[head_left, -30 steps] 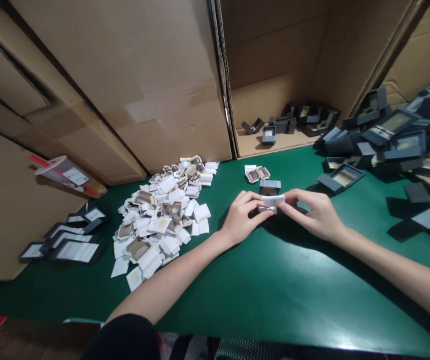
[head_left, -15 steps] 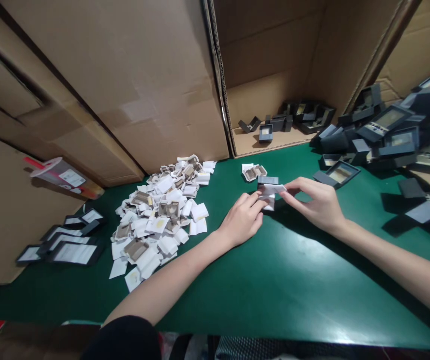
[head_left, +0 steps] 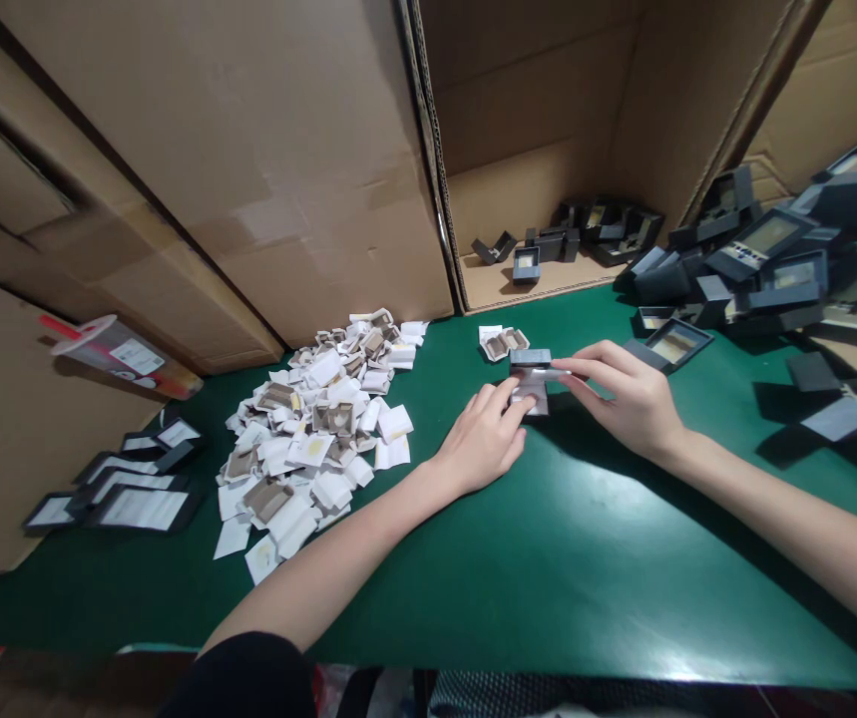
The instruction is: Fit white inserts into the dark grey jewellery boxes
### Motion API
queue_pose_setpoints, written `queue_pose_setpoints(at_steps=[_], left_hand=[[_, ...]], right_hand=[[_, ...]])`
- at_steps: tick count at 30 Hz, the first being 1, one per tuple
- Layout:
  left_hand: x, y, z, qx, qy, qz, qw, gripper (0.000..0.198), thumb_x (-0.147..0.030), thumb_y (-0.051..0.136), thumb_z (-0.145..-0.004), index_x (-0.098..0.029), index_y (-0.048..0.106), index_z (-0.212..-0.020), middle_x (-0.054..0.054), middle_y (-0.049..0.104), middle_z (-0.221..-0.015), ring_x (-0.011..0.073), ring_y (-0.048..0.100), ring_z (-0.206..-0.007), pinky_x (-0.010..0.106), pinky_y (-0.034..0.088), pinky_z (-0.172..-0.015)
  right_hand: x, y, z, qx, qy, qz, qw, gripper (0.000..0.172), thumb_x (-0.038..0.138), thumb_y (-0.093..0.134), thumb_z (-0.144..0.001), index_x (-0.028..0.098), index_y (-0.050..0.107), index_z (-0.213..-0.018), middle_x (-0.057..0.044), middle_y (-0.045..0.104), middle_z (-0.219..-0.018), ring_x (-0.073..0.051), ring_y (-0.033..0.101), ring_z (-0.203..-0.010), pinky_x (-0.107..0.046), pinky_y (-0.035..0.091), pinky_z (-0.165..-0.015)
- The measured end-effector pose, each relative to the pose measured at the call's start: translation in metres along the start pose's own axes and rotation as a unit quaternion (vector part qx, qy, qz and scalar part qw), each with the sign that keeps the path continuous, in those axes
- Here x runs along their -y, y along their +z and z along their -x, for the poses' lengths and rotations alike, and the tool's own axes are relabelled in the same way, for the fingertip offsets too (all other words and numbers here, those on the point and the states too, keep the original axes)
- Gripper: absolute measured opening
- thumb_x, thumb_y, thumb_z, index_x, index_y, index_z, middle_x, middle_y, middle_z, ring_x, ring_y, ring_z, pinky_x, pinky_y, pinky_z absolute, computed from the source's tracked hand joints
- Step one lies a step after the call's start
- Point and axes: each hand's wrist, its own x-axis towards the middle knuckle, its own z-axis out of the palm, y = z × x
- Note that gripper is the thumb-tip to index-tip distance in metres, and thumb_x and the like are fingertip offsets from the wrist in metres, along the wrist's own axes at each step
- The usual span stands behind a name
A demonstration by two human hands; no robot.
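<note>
Small dark-grey boxes [head_left: 526,264] sit in the open brown cardboard carton [head_left: 533,194]; over the green table [head_left: 608,598], the right hand [head_left: 627,399] pinches a thin white paper flap [head_left: 549,374]; the left hand's [head_left: 482,439] grip, I can't tell.

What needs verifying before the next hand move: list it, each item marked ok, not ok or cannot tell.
1. Right hand gripping the white flap: ok, pinched at its right end.
2. Left hand on the white piece below the flap: ok, fingertips touch it.
3. White flap lying flat: not ok, it shows nearly edge-on.
4. White piece fitted in the dark box: cannot tell, fingers and flap hide the join.
5. White pile apart from the left hand: ok, green tabletop shows between.
</note>
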Motion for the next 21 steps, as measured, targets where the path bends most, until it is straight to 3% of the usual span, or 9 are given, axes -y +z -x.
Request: queue_pose_setpoints(at_steps=[12, 21], left_hand=[[-0.0043, -0.001, -0.0011, 0.013, 0.008, -0.013, 1.0, 0.037, -0.017, 0.043, -0.09, -0.013, 0.047, -0.126, 0.019, 0.043, -0.136, 0.0287, 0.047, -0.114, 0.045, 0.047, -0.091], [-0.0036, -0.0012, -0.0017, 0.003, 0.015, 0.001, 1.0, 0.038, -0.015, 0.044, -0.088, -0.014, 0.046, -0.126, 0.017, 0.041, -0.138, 0.0278, 0.044, -0.114, 0.046, 0.047, -0.092]], right_hand=[[0.002, 0.0036, 0.0004, -0.019, 0.003, -0.024, 1.0, 0.014, 0.015, 0.055, -0.088, 0.024, 0.064, -0.094, -0.006, 0.064, -0.088, -0.016, 0.062, -0.077, -0.031, 0.053, -0.071], [-0.0036, 0.0041, 0.0005, 0.004, 0.048, -0.01, 0.999, 0.01, 0.021, 0.053, -0.09, 0.023, 0.061, -0.095, -0.005, 0.063, -0.086, -0.014, 0.06, -0.068, -0.029, 0.052, -0.061]])
